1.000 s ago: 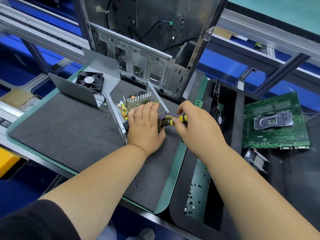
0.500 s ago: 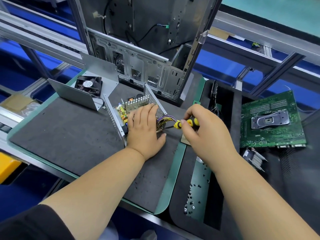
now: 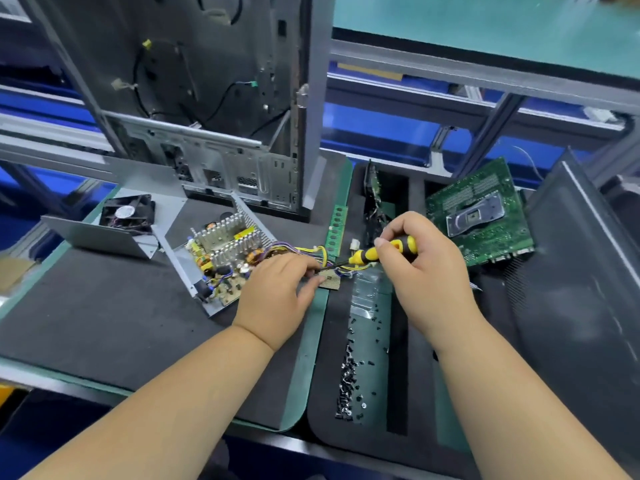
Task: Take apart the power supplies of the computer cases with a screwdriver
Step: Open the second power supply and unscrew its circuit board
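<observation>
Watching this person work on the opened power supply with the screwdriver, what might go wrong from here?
The screwdriver in the right hand points its tip into the bundle of wires, so a slip might nick the insulation or jab the left hand close by. The power supply lies open with its board bare, so fingers might brush parts that may still hold charge. Loose screws lie scattered in the tray and might roll off or get lost.

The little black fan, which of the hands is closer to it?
Left. The left hand rests by the open power supply, to the right of the fan. The right hand, holding the screwdriver, is farther right.
</observation>
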`<action>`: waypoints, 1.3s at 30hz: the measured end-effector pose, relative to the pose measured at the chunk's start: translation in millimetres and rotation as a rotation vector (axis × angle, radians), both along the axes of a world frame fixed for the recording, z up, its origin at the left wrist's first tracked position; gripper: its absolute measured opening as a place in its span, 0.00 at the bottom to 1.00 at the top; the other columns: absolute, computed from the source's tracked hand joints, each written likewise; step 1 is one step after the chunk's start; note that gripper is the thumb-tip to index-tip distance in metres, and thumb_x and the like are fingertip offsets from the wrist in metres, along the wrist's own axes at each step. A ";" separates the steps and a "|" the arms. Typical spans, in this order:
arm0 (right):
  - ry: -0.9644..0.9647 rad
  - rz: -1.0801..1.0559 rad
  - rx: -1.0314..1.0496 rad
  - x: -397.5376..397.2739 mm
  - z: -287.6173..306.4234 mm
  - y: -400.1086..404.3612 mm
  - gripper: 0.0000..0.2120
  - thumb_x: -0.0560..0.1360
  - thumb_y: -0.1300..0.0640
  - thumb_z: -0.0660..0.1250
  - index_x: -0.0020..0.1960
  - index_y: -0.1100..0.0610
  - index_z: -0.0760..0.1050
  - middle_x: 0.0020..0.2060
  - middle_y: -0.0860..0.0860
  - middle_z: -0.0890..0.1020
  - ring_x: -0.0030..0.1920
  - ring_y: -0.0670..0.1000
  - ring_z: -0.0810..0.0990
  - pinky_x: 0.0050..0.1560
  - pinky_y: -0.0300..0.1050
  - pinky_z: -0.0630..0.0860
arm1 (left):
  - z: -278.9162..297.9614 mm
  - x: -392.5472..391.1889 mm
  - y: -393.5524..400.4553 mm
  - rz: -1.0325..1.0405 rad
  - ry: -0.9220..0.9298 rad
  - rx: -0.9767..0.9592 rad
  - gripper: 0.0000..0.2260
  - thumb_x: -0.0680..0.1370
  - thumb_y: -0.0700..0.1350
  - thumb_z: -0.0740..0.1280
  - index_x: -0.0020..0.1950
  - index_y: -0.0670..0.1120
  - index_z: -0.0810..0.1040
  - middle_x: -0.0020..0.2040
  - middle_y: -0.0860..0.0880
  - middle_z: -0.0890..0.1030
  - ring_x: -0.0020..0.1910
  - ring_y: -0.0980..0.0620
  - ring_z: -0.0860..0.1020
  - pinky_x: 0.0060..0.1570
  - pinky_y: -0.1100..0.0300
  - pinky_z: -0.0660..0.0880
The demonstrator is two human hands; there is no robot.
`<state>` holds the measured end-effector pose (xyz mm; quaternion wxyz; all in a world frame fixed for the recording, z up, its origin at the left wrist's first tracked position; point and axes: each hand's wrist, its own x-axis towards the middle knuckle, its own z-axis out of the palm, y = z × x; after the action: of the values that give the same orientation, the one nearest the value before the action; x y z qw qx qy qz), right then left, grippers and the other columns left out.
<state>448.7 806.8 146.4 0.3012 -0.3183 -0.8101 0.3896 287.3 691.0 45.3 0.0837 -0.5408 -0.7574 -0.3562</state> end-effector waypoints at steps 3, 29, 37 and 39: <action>0.010 -0.034 -0.033 14.9 -1.2 4.2 0.06 0.76 0.54 0.66 0.41 0.49 0.72 0.29 0.46 0.75 0.30 0.46 0.71 0.29 0.32 0.65 | 4.4 12.4 10.8 -0.025 -0.092 -0.024 0.04 0.75 0.41 0.74 0.48 0.45 0.82 0.44 0.50 0.82 0.45 0.50 0.78 0.48 0.60 0.72; 0.140 -0.143 0.038 -3.7 13.6 -4.4 0.06 0.78 0.55 0.67 0.44 0.47 0.72 0.34 0.45 0.75 0.29 0.43 0.69 0.30 0.32 0.65 | 38.7 -22.2 11.7 -0.156 -0.196 -0.368 0.06 0.77 0.47 0.69 0.53 0.52 0.82 0.47 0.54 0.79 0.49 0.52 0.77 0.52 0.55 0.75; 0.121 -0.115 -0.017 -72.7 13.0 -36.0 0.06 0.78 0.54 0.67 0.43 0.47 0.72 0.30 0.44 0.73 0.28 0.44 0.67 0.31 0.35 0.65 | 50.5 -131.8 -37.7 0.029 -0.230 -0.307 0.05 0.76 0.44 0.70 0.49 0.54 0.81 0.47 0.58 0.78 0.49 0.56 0.75 0.51 0.58 0.72; 0.102 -0.116 -0.014 -89.5 11.9 -43.9 0.05 0.78 0.54 0.67 0.43 0.48 0.73 0.30 0.45 0.72 0.29 0.43 0.67 0.30 0.33 0.65 | 48.2 -156.7 -47.5 0.043 -0.254 -0.317 0.06 0.76 0.44 0.71 0.52 0.52 0.81 0.47 0.56 0.76 0.49 0.54 0.76 0.53 0.56 0.74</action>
<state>359.2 762.9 158.3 0.3620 -0.3467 -0.7710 0.3929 130.5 643.5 93.5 -0.0912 -0.4815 -0.8199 -0.2960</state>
